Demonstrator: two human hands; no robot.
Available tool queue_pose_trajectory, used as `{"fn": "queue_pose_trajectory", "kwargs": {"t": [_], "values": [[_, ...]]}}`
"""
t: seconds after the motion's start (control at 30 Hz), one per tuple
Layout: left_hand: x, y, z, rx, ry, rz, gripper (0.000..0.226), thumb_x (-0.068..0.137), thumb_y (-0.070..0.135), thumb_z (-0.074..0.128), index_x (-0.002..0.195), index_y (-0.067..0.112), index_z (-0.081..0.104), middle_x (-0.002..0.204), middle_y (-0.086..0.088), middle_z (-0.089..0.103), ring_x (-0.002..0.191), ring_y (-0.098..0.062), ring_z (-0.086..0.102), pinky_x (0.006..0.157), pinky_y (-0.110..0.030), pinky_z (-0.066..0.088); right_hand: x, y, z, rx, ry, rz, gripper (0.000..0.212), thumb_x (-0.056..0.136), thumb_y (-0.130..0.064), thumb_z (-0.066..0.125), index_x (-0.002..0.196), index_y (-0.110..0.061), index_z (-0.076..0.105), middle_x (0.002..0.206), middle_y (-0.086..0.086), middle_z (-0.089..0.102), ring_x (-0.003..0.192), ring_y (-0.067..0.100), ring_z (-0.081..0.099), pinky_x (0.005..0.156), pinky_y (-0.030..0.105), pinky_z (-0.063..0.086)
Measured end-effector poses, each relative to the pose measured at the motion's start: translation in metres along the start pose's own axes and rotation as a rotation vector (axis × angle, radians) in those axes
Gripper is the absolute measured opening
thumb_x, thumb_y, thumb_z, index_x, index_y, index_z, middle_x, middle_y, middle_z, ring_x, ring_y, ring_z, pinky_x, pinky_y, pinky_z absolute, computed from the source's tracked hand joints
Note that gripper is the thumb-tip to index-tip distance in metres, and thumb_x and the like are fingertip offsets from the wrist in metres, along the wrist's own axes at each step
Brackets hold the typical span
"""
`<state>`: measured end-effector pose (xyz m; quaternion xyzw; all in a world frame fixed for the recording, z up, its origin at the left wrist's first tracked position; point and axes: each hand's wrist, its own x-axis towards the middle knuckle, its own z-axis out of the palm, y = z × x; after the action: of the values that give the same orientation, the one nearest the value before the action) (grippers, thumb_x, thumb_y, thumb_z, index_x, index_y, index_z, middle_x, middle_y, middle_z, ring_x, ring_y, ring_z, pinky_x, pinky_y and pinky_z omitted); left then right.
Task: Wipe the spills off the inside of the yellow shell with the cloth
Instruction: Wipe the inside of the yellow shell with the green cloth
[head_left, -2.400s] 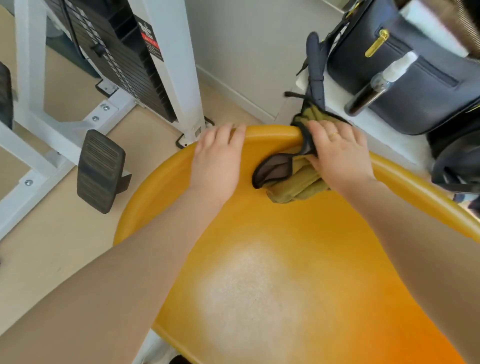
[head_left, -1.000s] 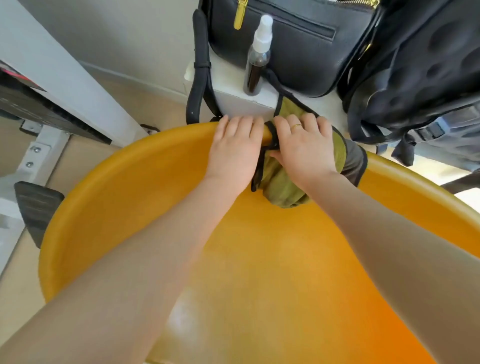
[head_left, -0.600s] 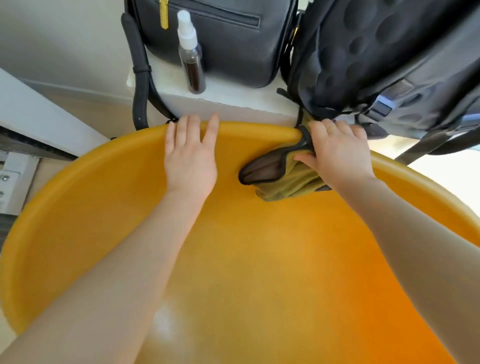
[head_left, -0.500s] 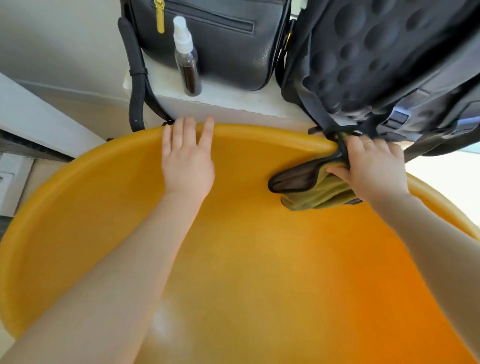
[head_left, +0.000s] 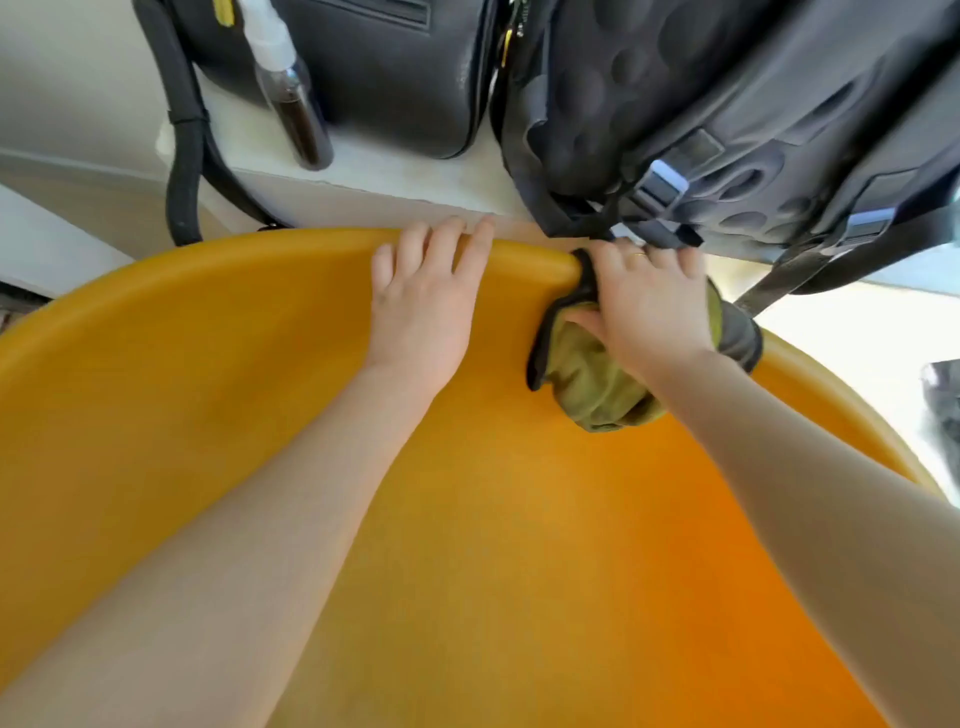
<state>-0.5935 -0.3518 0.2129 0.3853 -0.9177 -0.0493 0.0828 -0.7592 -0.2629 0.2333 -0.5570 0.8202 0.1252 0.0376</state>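
The yellow shell (head_left: 218, 405) fills most of the head view, its curved rim running across the top. My left hand (head_left: 423, 306) lies flat on the inner wall with straight fingers reaching over the rim. Just to its right, my right hand (head_left: 647, 306) presses an olive-green cloth (head_left: 592, 384) with a dark edge against the shell at the rim. Its fingers reach over the rim on top of the cloth, which bunches out below the palm. A ring shows on one finger. No spill is visible on the bare yellow surface.
Behind the rim runs a white ledge (head_left: 395, 179). On it stand a dark spray bottle (head_left: 293, 111), a black handbag (head_left: 395, 67) with a strap hanging down at the left, and a dark backpack (head_left: 727, 104) whose straps dangle close to my right hand.
My right hand slid the cloth right along the rim, then back left toward my left hand. My left hand shifted right along the rim. The view drifted.
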Motion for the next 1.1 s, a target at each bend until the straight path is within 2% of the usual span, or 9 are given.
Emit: {"fn": "queue_pose_trajectory", "kwargs": {"t": [0.13, 0.23, 0.43, 0.6, 0.77, 0.97, 1.1], "values": [[0.012, 0.022, 0.008, 0.069, 0.016, 0.099, 0.044, 0.080, 0.015, 0.064, 0.123, 0.015, 0.054, 0.120, -0.010, 0.058, 0.108, -0.033, 0.053, 0.082, -0.042, 0.041, 0.009, -0.010, 0.004, 0.057, 0.096, -0.071, 0.059, 0.085, -0.053, 0.055, 0.130, -0.014, 0.046, 0.126, 0.009, 0.055, 0.112, 0.034, 0.052, 0.094, 0.044, 0.031], [0.014, 0.034, 0.006, 0.053, -0.007, 0.035, 0.038, 0.083, 0.022, 0.062, 0.119, 0.012, 0.057, 0.119, -0.010, 0.059, 0.110, -0.033, 0.051, 0.080, -0.042, 0.041, 0.004, 0.010, 0.009, 0.070, 0.074, -0.112, 0.060, 0.086, -0.055, 0.051, 0.129, -0.014, 0.046, 0.122, 0.009, 0.057, 0.110, 0.034, 0.052, 0.092, 0.043, 0.032], [0.014, 0.043, 0.001, 0.013, -0.047, -0.057, 0.027, 0.092, 0.021, 0.054, 0.118, 0.012, 0.056, 0.126, -0.011, 0.055, 0.117, -0.032, 0.045, 0.084, -0.042, 0.040, -0.037, 0.074, 0.021, 0.116, -0.032, 0.104, 0.059, 0.084, -0.060, 0.049, 0.116, -0.011, 0.052, 0.110, 0.010, 0.061, 0.103, 0.033, 0.054, 0.088, 0.043, 0.035], [0.015, 0.049, -0.003, -0.001, -0.110, -0.131, 0.031, 0.095, 0.022, 0.048, 0.125, 0.013, 0.050, 0.132, -0.010, 0.048, 0.122, -0.031, 0.038, 0.084, -0.039, 0.042, -0.102, 0.132, 0.030, 0.133, -0.104, 0.352, 0.052, 0.085, -0.054, 0.049, 0.112, -0.009, 0.053, 0.110, 0.013, 0.062, 0.100, 0.036, 0.053, 0.086, 0.045, 0.036], [0.020, 0.053, -0.010, 0.019, -0.155, -0.139, 0.033, 0.094, 0.018, 0.048, 0.127, 0.012, 0.047, 0.132, -0.014, 0.046, 0.120, -0.032, 0.037, 0.082, -0.036, 0.043, -0.107, 0.127, 0.032, 0.091, -0.183, 0.528, 0.049, 0.092, -0.051, 0.043, 0.117, -0.009, 0.048, 0.118, 0.014, 0.056, 0.108, 0.040, 0.046, 0.093, 0.049, 0.033], [0.020, 0.058, -0.009, 0.033, -0.150, -0.144, 0.040, 0.093, 0.016, 0.051, 0.132, 0.010, 0.042, 0.133, -0.016, 0.044, 0.120, -0.034, 0.037, 0.088, -0.038, 0.042, -0.075, 0.084, 0.030, 0.070, -0.076, 0.470, 0.045, 0.093, -0.037, 0.051, 0.125, -0.006, 0.043, 0.124, 0.017, 0.051, 0.115, 0.041, 0.040, 0.099, 0.049, 0.027], [0.020, 0.072, 0.000, 0.105, -0.226, -0.154, 0.064, 0.088, 0.026, 0.059, 0.141, 0.011, 0.026, 0.143, -0.018, 0.030, 0.130, -0.036, 0.028, 0.098, -0.041, 0.037, -0.054, 0.063, 0.034, 0.034, 0.025, 0.380, 0.046, 0.091, -0.037, 0.054, 0.125, -0.006, 0.043, 0.122, 0.015, 0.052, 0.112, 0.039, 0.043, 0.099, 0.048, 0.027]]}}
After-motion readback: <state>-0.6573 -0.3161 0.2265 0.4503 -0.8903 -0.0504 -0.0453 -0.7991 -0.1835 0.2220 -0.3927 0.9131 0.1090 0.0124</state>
